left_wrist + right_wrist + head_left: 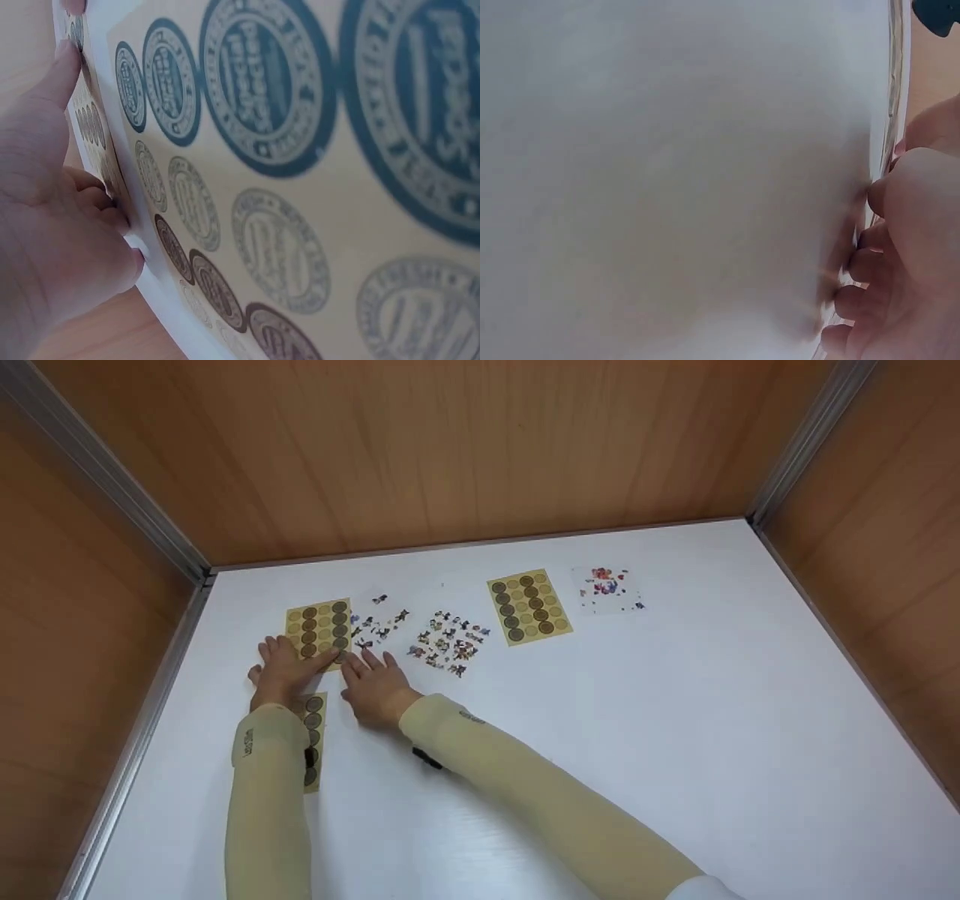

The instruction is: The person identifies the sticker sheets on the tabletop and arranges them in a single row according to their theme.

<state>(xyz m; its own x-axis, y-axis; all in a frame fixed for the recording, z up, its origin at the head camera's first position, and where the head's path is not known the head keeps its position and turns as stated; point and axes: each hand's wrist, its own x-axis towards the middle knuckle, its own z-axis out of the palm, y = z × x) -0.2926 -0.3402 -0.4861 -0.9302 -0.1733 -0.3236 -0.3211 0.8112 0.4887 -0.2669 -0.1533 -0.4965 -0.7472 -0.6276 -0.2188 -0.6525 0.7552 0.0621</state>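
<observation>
We see our left hand point(281, 667) flat, fingers straight, pressing the tan sticker sheet point(321, 626); our right hand point(375, 686) lies spread beside it, fingertips touching. The sheet's long axis points toward twelve o'clock.

Table point(675, 720): sticker sheet point(320, 627) far left with left hand point(281, 671) on its near edge, right hand point(375, 686) just beside. Another sheet point(312, 739) under left forearm. Loose stickers point(448, 643) in the middle, then third sheet point(529, 606), clear sheet point(609, 589) far right.

Illegible blurred lettering on round seal stickers point(270, 82); nothing readable.
</observation>
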